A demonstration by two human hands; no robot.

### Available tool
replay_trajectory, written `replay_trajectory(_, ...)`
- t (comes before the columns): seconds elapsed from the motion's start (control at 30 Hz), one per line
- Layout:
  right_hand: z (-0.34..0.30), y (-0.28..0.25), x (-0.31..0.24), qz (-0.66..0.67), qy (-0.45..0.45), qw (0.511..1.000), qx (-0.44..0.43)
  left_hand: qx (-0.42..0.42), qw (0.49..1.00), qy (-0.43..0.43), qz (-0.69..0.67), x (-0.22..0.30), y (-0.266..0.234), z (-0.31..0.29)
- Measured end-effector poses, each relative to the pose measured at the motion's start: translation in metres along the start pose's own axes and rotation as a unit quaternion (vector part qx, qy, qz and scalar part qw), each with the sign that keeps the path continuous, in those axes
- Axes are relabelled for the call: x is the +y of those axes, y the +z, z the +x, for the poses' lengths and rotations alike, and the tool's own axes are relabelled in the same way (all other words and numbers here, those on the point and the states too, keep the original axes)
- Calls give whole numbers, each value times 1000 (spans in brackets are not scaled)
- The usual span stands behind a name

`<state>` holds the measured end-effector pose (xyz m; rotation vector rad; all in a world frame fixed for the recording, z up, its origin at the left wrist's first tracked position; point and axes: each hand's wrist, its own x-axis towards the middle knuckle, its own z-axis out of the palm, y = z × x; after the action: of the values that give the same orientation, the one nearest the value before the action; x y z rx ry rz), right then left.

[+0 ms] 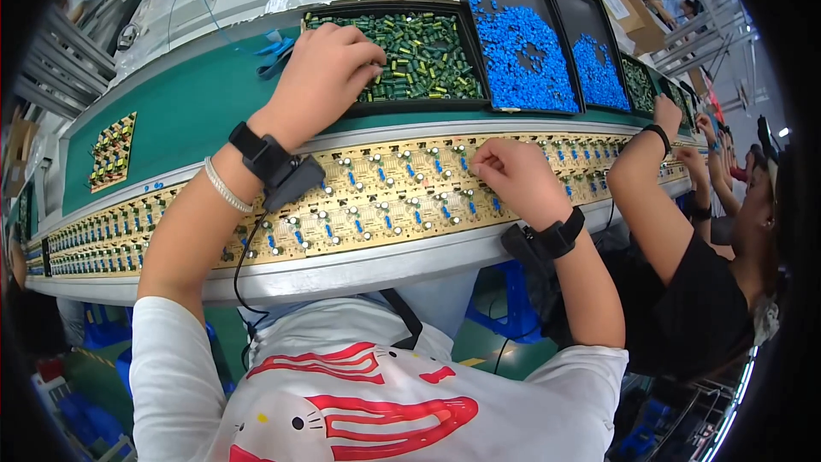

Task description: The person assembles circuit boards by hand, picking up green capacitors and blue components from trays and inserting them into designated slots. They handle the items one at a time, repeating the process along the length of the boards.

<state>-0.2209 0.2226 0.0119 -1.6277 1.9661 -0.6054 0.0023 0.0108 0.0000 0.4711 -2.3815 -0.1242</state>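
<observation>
Green cylinders point(432, 56) by left hand point(329, 67), tan circuit boards point(398, 191) beneath right hand point(523, 178)

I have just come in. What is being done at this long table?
The person's left hand is over a black tray of small green parts; the right hand is at a row of circuit boards, which carry blue parts. I cannot tell whether either hand holds anything. A co-worker is on the right.
</observation>
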Motion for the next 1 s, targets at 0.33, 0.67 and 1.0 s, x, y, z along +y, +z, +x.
replay_trajectory(0.33, -4, 3, -4, -55, -80, 994, 40, -208, 921, -57, -324, 78, -21, -6)
replay_trajectory(0.67, 15, -40, -20, -7, -40, 994, -102, -328, 830, -184, -411, 83, -14, -2)
replay_trajectory(1.0, 112, -22, -4, -157, -128, 977, 60, -327, 863, 25, -384, 123, 31, 0)
